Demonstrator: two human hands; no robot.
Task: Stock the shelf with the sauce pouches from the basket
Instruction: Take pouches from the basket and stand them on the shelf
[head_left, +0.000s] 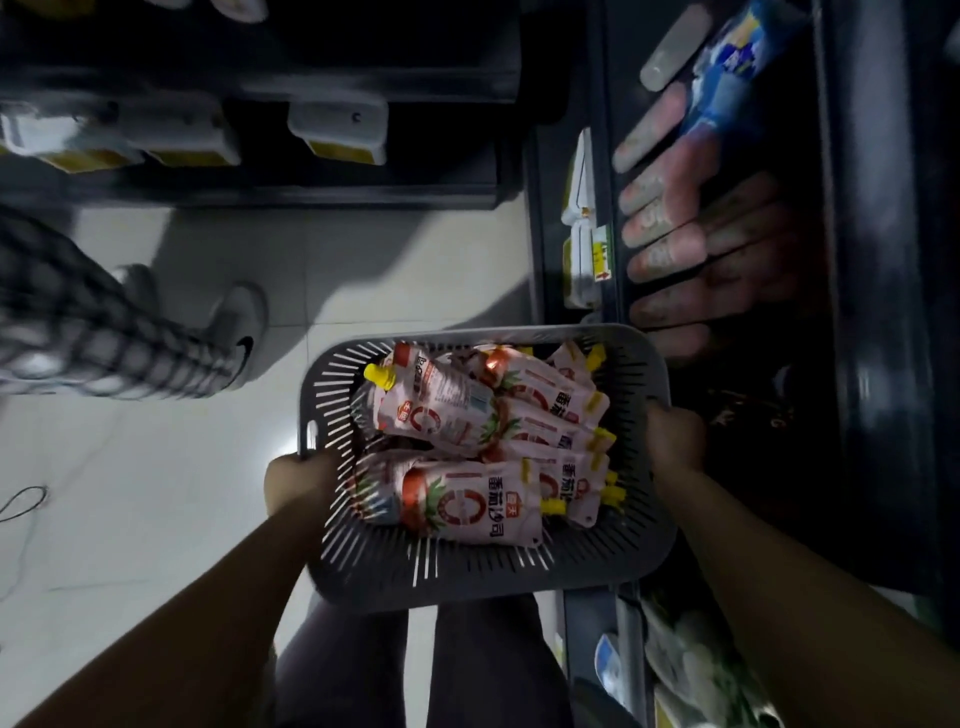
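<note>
Lying heaped in the grey basket (457, 584), the sauce pouches (467, 501) are pale pink-white packs with a red ring graphic and yellow spout caps. Most run crosswise with their caps toward the shelf side, while the top pouch (441, 410) tilts and its cap points up and left. The basket is carried at waist level, just beside the dark shelf (878, 322), which lies to the person's right. Both hands are busy: the left hand (298, 480) is clamped on the basket's left rim and the right hand (675, 441) grips the right rim, so neither has a pouch yet. That right hand sits between the pouches and the shelf, nearer to both the caps and the opening. My read is that it's the one to let go and reach in, with the left taking the weight. On the shelf beyond, a row of reddish tube packs (670, 208) already lies side by side. Off left, another person's shoe (239, 332) rests on the pale tiled floor (156, 519).
</note>
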